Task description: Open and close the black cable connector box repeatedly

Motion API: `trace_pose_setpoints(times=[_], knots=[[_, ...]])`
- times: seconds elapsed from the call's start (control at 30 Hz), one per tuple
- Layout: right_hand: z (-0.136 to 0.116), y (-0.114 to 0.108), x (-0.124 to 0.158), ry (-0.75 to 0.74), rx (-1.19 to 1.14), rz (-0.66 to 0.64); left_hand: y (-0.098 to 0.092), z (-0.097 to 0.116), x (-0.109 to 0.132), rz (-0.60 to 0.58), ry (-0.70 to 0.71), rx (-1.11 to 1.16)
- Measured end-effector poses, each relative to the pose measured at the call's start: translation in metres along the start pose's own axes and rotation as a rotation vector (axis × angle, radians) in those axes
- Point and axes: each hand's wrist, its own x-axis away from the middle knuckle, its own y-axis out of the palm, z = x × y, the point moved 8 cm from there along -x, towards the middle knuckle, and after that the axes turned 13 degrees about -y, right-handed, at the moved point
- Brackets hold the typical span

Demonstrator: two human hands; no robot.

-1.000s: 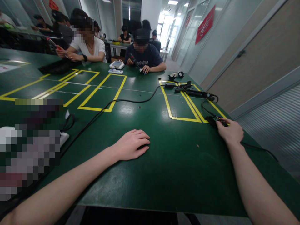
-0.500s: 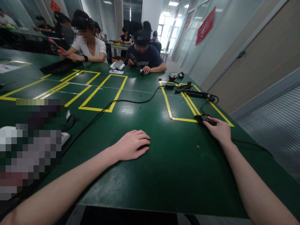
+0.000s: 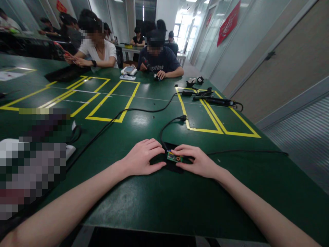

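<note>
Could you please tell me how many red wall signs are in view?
3: one large red banner on the right wall, a smaller red sign farther down it, and a third red sign top left; more may be hidden.

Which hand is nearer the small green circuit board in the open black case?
Right. The right hand has its fingertips on the small green circuit board, from the board's right; the left hand lies palm down just left of it.
</note>
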Motion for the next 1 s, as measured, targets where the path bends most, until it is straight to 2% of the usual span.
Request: trace_pose_setpoints(times=[0.07,0.17,0.3,0.57,1.0], knots=[[-0.017,0.014,-0.004,-0.068,-0.056,-0.059,-0.001,0.004,0.001,-0.007,0.021,0.014],[-0.025,0.019,-0.006,-0.098,-0.048,-0.089,0.004,0.008,0.001,-0.073,0.042,0.003],[-0.024,0.017,-0.005,-0.104,-0.015,-0.079,0.009,0.007,0.001,-0.121,0.037,0.005],[-0.023,0.012,-0.002,-0.117,0.073,-0.023,0.007,0.002,-0.001,-0.115,0.004,0.052],[-0.021,0.015,-0.004,-0.132,0.195,-0.064,0.006,0.002,0.0,-0.088,-0.006,0.029]])
